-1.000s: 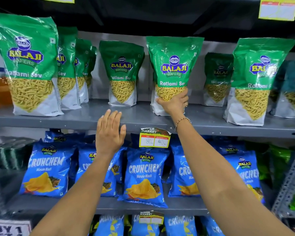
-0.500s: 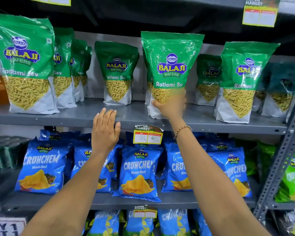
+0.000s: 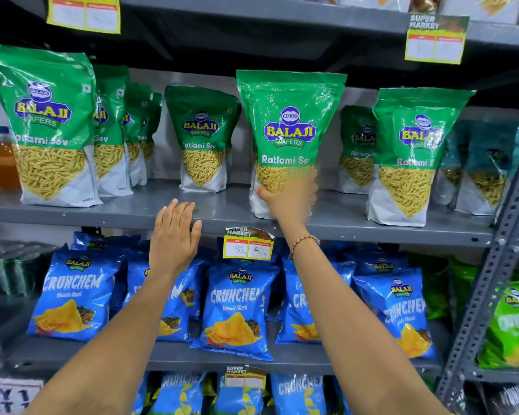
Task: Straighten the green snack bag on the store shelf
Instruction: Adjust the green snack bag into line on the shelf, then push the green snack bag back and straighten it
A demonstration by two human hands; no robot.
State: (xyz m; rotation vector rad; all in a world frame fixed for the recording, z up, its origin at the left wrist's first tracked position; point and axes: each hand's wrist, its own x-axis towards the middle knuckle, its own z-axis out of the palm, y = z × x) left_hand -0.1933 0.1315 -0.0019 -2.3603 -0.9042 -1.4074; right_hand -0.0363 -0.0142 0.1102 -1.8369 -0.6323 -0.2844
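Observation:
A green Balaji Ratlami Sev snack bag (image 3: 289, 127) stands upright near the front of the grey metal shelf (image 3: 222, 214), in the middle of the view. My right hand (image 3: 291, 199) grips its lower part, fingers wrapped around the bottom front; the hand is blurred. My left hand (image 3: 174, 235) hangs flat and open against the shelf's front edge, left of the bag, holding nothing. The bag's base is partly hidden by my right hand.
Other green sev bags stand along the same shelf: a big one at left (image 3: 48, 127), one behind (image 3: 203, 139), one at right (image 3: 414, 154). A price tag (image 3: 247, 244) hangs on the shelf edge. Blue Crunchem bags (image 3: 237, 307) fill the shelf below. A perforated upright (image 3: 492, 265) stands at right.
The green bag held by my right hand has come forward toward the shelf's front edge and stands straighter. The view has shifted right. My left hand stays at the shelf edge.

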